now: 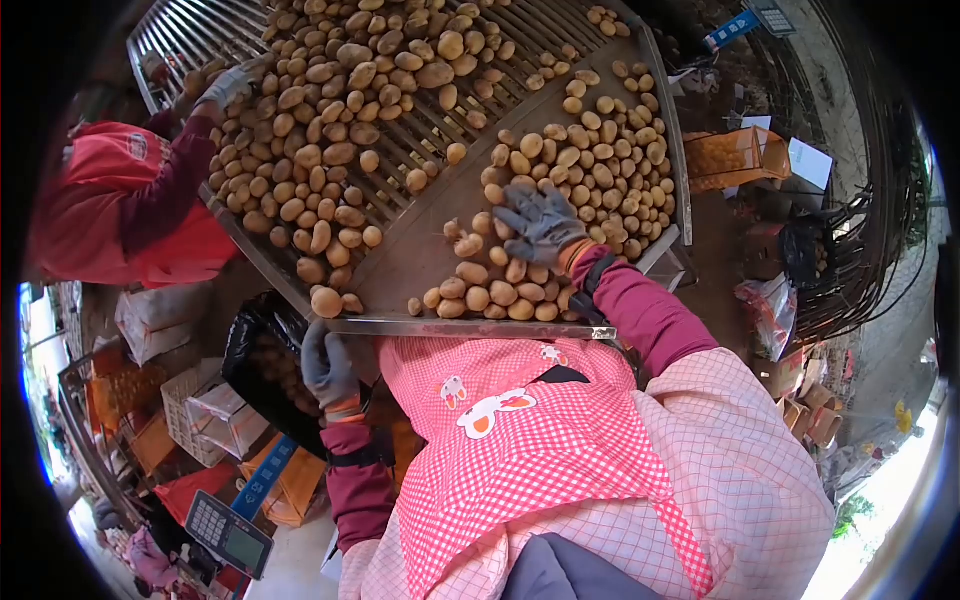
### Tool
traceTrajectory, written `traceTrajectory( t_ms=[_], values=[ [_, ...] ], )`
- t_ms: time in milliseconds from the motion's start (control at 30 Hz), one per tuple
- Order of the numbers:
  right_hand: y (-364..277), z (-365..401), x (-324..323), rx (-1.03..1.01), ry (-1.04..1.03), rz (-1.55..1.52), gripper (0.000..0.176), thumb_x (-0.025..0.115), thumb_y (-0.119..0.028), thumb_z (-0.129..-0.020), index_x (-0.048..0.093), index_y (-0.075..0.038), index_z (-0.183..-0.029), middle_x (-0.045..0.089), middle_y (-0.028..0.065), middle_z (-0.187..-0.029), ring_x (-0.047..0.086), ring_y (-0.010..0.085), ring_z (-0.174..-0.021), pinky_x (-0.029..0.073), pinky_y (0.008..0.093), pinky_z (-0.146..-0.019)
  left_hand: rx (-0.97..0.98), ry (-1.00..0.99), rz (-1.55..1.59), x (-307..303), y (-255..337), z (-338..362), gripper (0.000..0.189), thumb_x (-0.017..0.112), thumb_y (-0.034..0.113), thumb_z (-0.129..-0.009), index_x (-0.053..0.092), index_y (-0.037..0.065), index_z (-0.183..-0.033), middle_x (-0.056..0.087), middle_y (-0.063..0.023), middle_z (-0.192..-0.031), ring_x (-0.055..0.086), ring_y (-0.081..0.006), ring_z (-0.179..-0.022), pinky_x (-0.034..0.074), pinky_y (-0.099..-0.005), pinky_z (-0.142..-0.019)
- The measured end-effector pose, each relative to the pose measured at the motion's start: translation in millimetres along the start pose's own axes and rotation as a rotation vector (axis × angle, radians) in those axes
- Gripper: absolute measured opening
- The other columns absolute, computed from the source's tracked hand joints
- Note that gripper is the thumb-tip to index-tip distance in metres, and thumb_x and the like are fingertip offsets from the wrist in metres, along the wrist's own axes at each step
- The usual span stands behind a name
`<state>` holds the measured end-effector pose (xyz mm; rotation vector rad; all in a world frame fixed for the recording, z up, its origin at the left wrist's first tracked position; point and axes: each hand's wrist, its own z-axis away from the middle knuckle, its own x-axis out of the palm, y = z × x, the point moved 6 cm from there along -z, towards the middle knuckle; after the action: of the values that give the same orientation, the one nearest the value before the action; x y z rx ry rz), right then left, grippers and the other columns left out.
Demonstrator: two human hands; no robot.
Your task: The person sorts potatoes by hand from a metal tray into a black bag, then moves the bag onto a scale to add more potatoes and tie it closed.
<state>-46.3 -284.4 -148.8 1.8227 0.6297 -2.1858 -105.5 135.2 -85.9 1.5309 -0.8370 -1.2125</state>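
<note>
Grey-gloved right hand (541, 222) lies spread on potatoes (492, 296), mid-sort; left hand (329, 366) at the bag (255, 345), grip unclear; raking needs curled fingers.

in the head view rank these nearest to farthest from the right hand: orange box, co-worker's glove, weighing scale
1. orange box, to the right of the right hand, past the tray edge.
2. co-worker's glove, upper left, across the potatoes.
3. weighing scale, lower left, below the tray.

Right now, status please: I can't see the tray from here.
Left hand holds black bag below tray edge. Right hand open on potatoes. Co-worker's hand far side.
</note>
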Motion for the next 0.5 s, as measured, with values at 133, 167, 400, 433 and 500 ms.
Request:
traceTrajectory(
  t_ms=[133, 167, 400, 433, 500],
  values=[
    [52, 2, -44, 0.231, 0.006, 0.046, 0.069, 0.042, -0.058, -0.097, 0.039, -0.016, -0.151, 0.032, 0.0112, -0.16, 0.027, 0.0295, -0.149, 0.018, 0.0455, -0.121, 0.206, -0.321, -0.092, 93, 43, 7, 0.034, 0.064, 0.0, -0.09, 0.06, 0.0, -0.124, 0.069, -0.0134, -0.111, 0.068, -0.0234, -0.092, 0.056, -0.0336, -0.079],
    [63, 9, -51, 0.294, 0.039, 0.004, 0.067, 0.046, -0.055, -0.097, 0.041, -0.015, -0.149, 0.036, 0.0124, -0.158, 0.033, 0.0308, -0.146, 0.024, 0.0443, -0.119, 0.369, -0.425, -0.186, 119, 47, 13, 0.038, 0.065, -0.002, -0.086, 0.061, 0.002, -0.124, 0.069, -0.0151, -0.111, 0.07, -0.0271, -0.09, 0.057, -0.0362, -0.078],
    [105, 131, -89, 0.51, 0.626, -0.323, 0.042, 0.062, -0.031, -0.094, 0.062, -0.002, -0.125, 0.068, 0.0214, -0.113, 0.066, 0.0409, -0.104, 0.053, 0.0454, -0.088, 0.579, -1.208, -0.897, 266, 42, 91, 0.026, 0.063, 0.012, -0.086, 0.062, 0.014, -0.112, 0.061, -0.0083, -0.12, 0.07, -0.0322, -0.095, 0.055, -0.046, -0.077],
    [110, 146, -81, 0.646, 0.593, -0.421, 0.042, 0.062, -0.029, -0.094, 0.062, -0.002, -0.126, 0.069, 0.0217, -0.112, 0.066, 0.0412, -0.102, 0.054, 0.0447, -0.085, 0.589, -1.204, -0.893, 274, 38, 92, 0.026, 0.063, 0.012, -0.086, 0.062, 0.014, -0.112, 0.061, -0.0083, -0.12, 0.07, -0.0322, -0.095, 0.055, -0.046, -0.077],
    [98, 158, -76, 0.666, 0.531, -0.367, 0.043, 0.062, -0.031, -0.094, 0.062, -0.002, -0.126, 0.068, 0.0215, -0.116, 0.065, 0.0405, -0.106, 0.052, 0.0454, -0.089, 0.529, -1.055, -0.967, 280, 31, 87, 0.015, 0.061, 0.014, -0.086, 0.061, 0.016, -0.102, 0.058, -0.0049, -0.112, 0.071, -0.0278, -0.088, 0.054, -0.0462, -0.069]
  ],
)
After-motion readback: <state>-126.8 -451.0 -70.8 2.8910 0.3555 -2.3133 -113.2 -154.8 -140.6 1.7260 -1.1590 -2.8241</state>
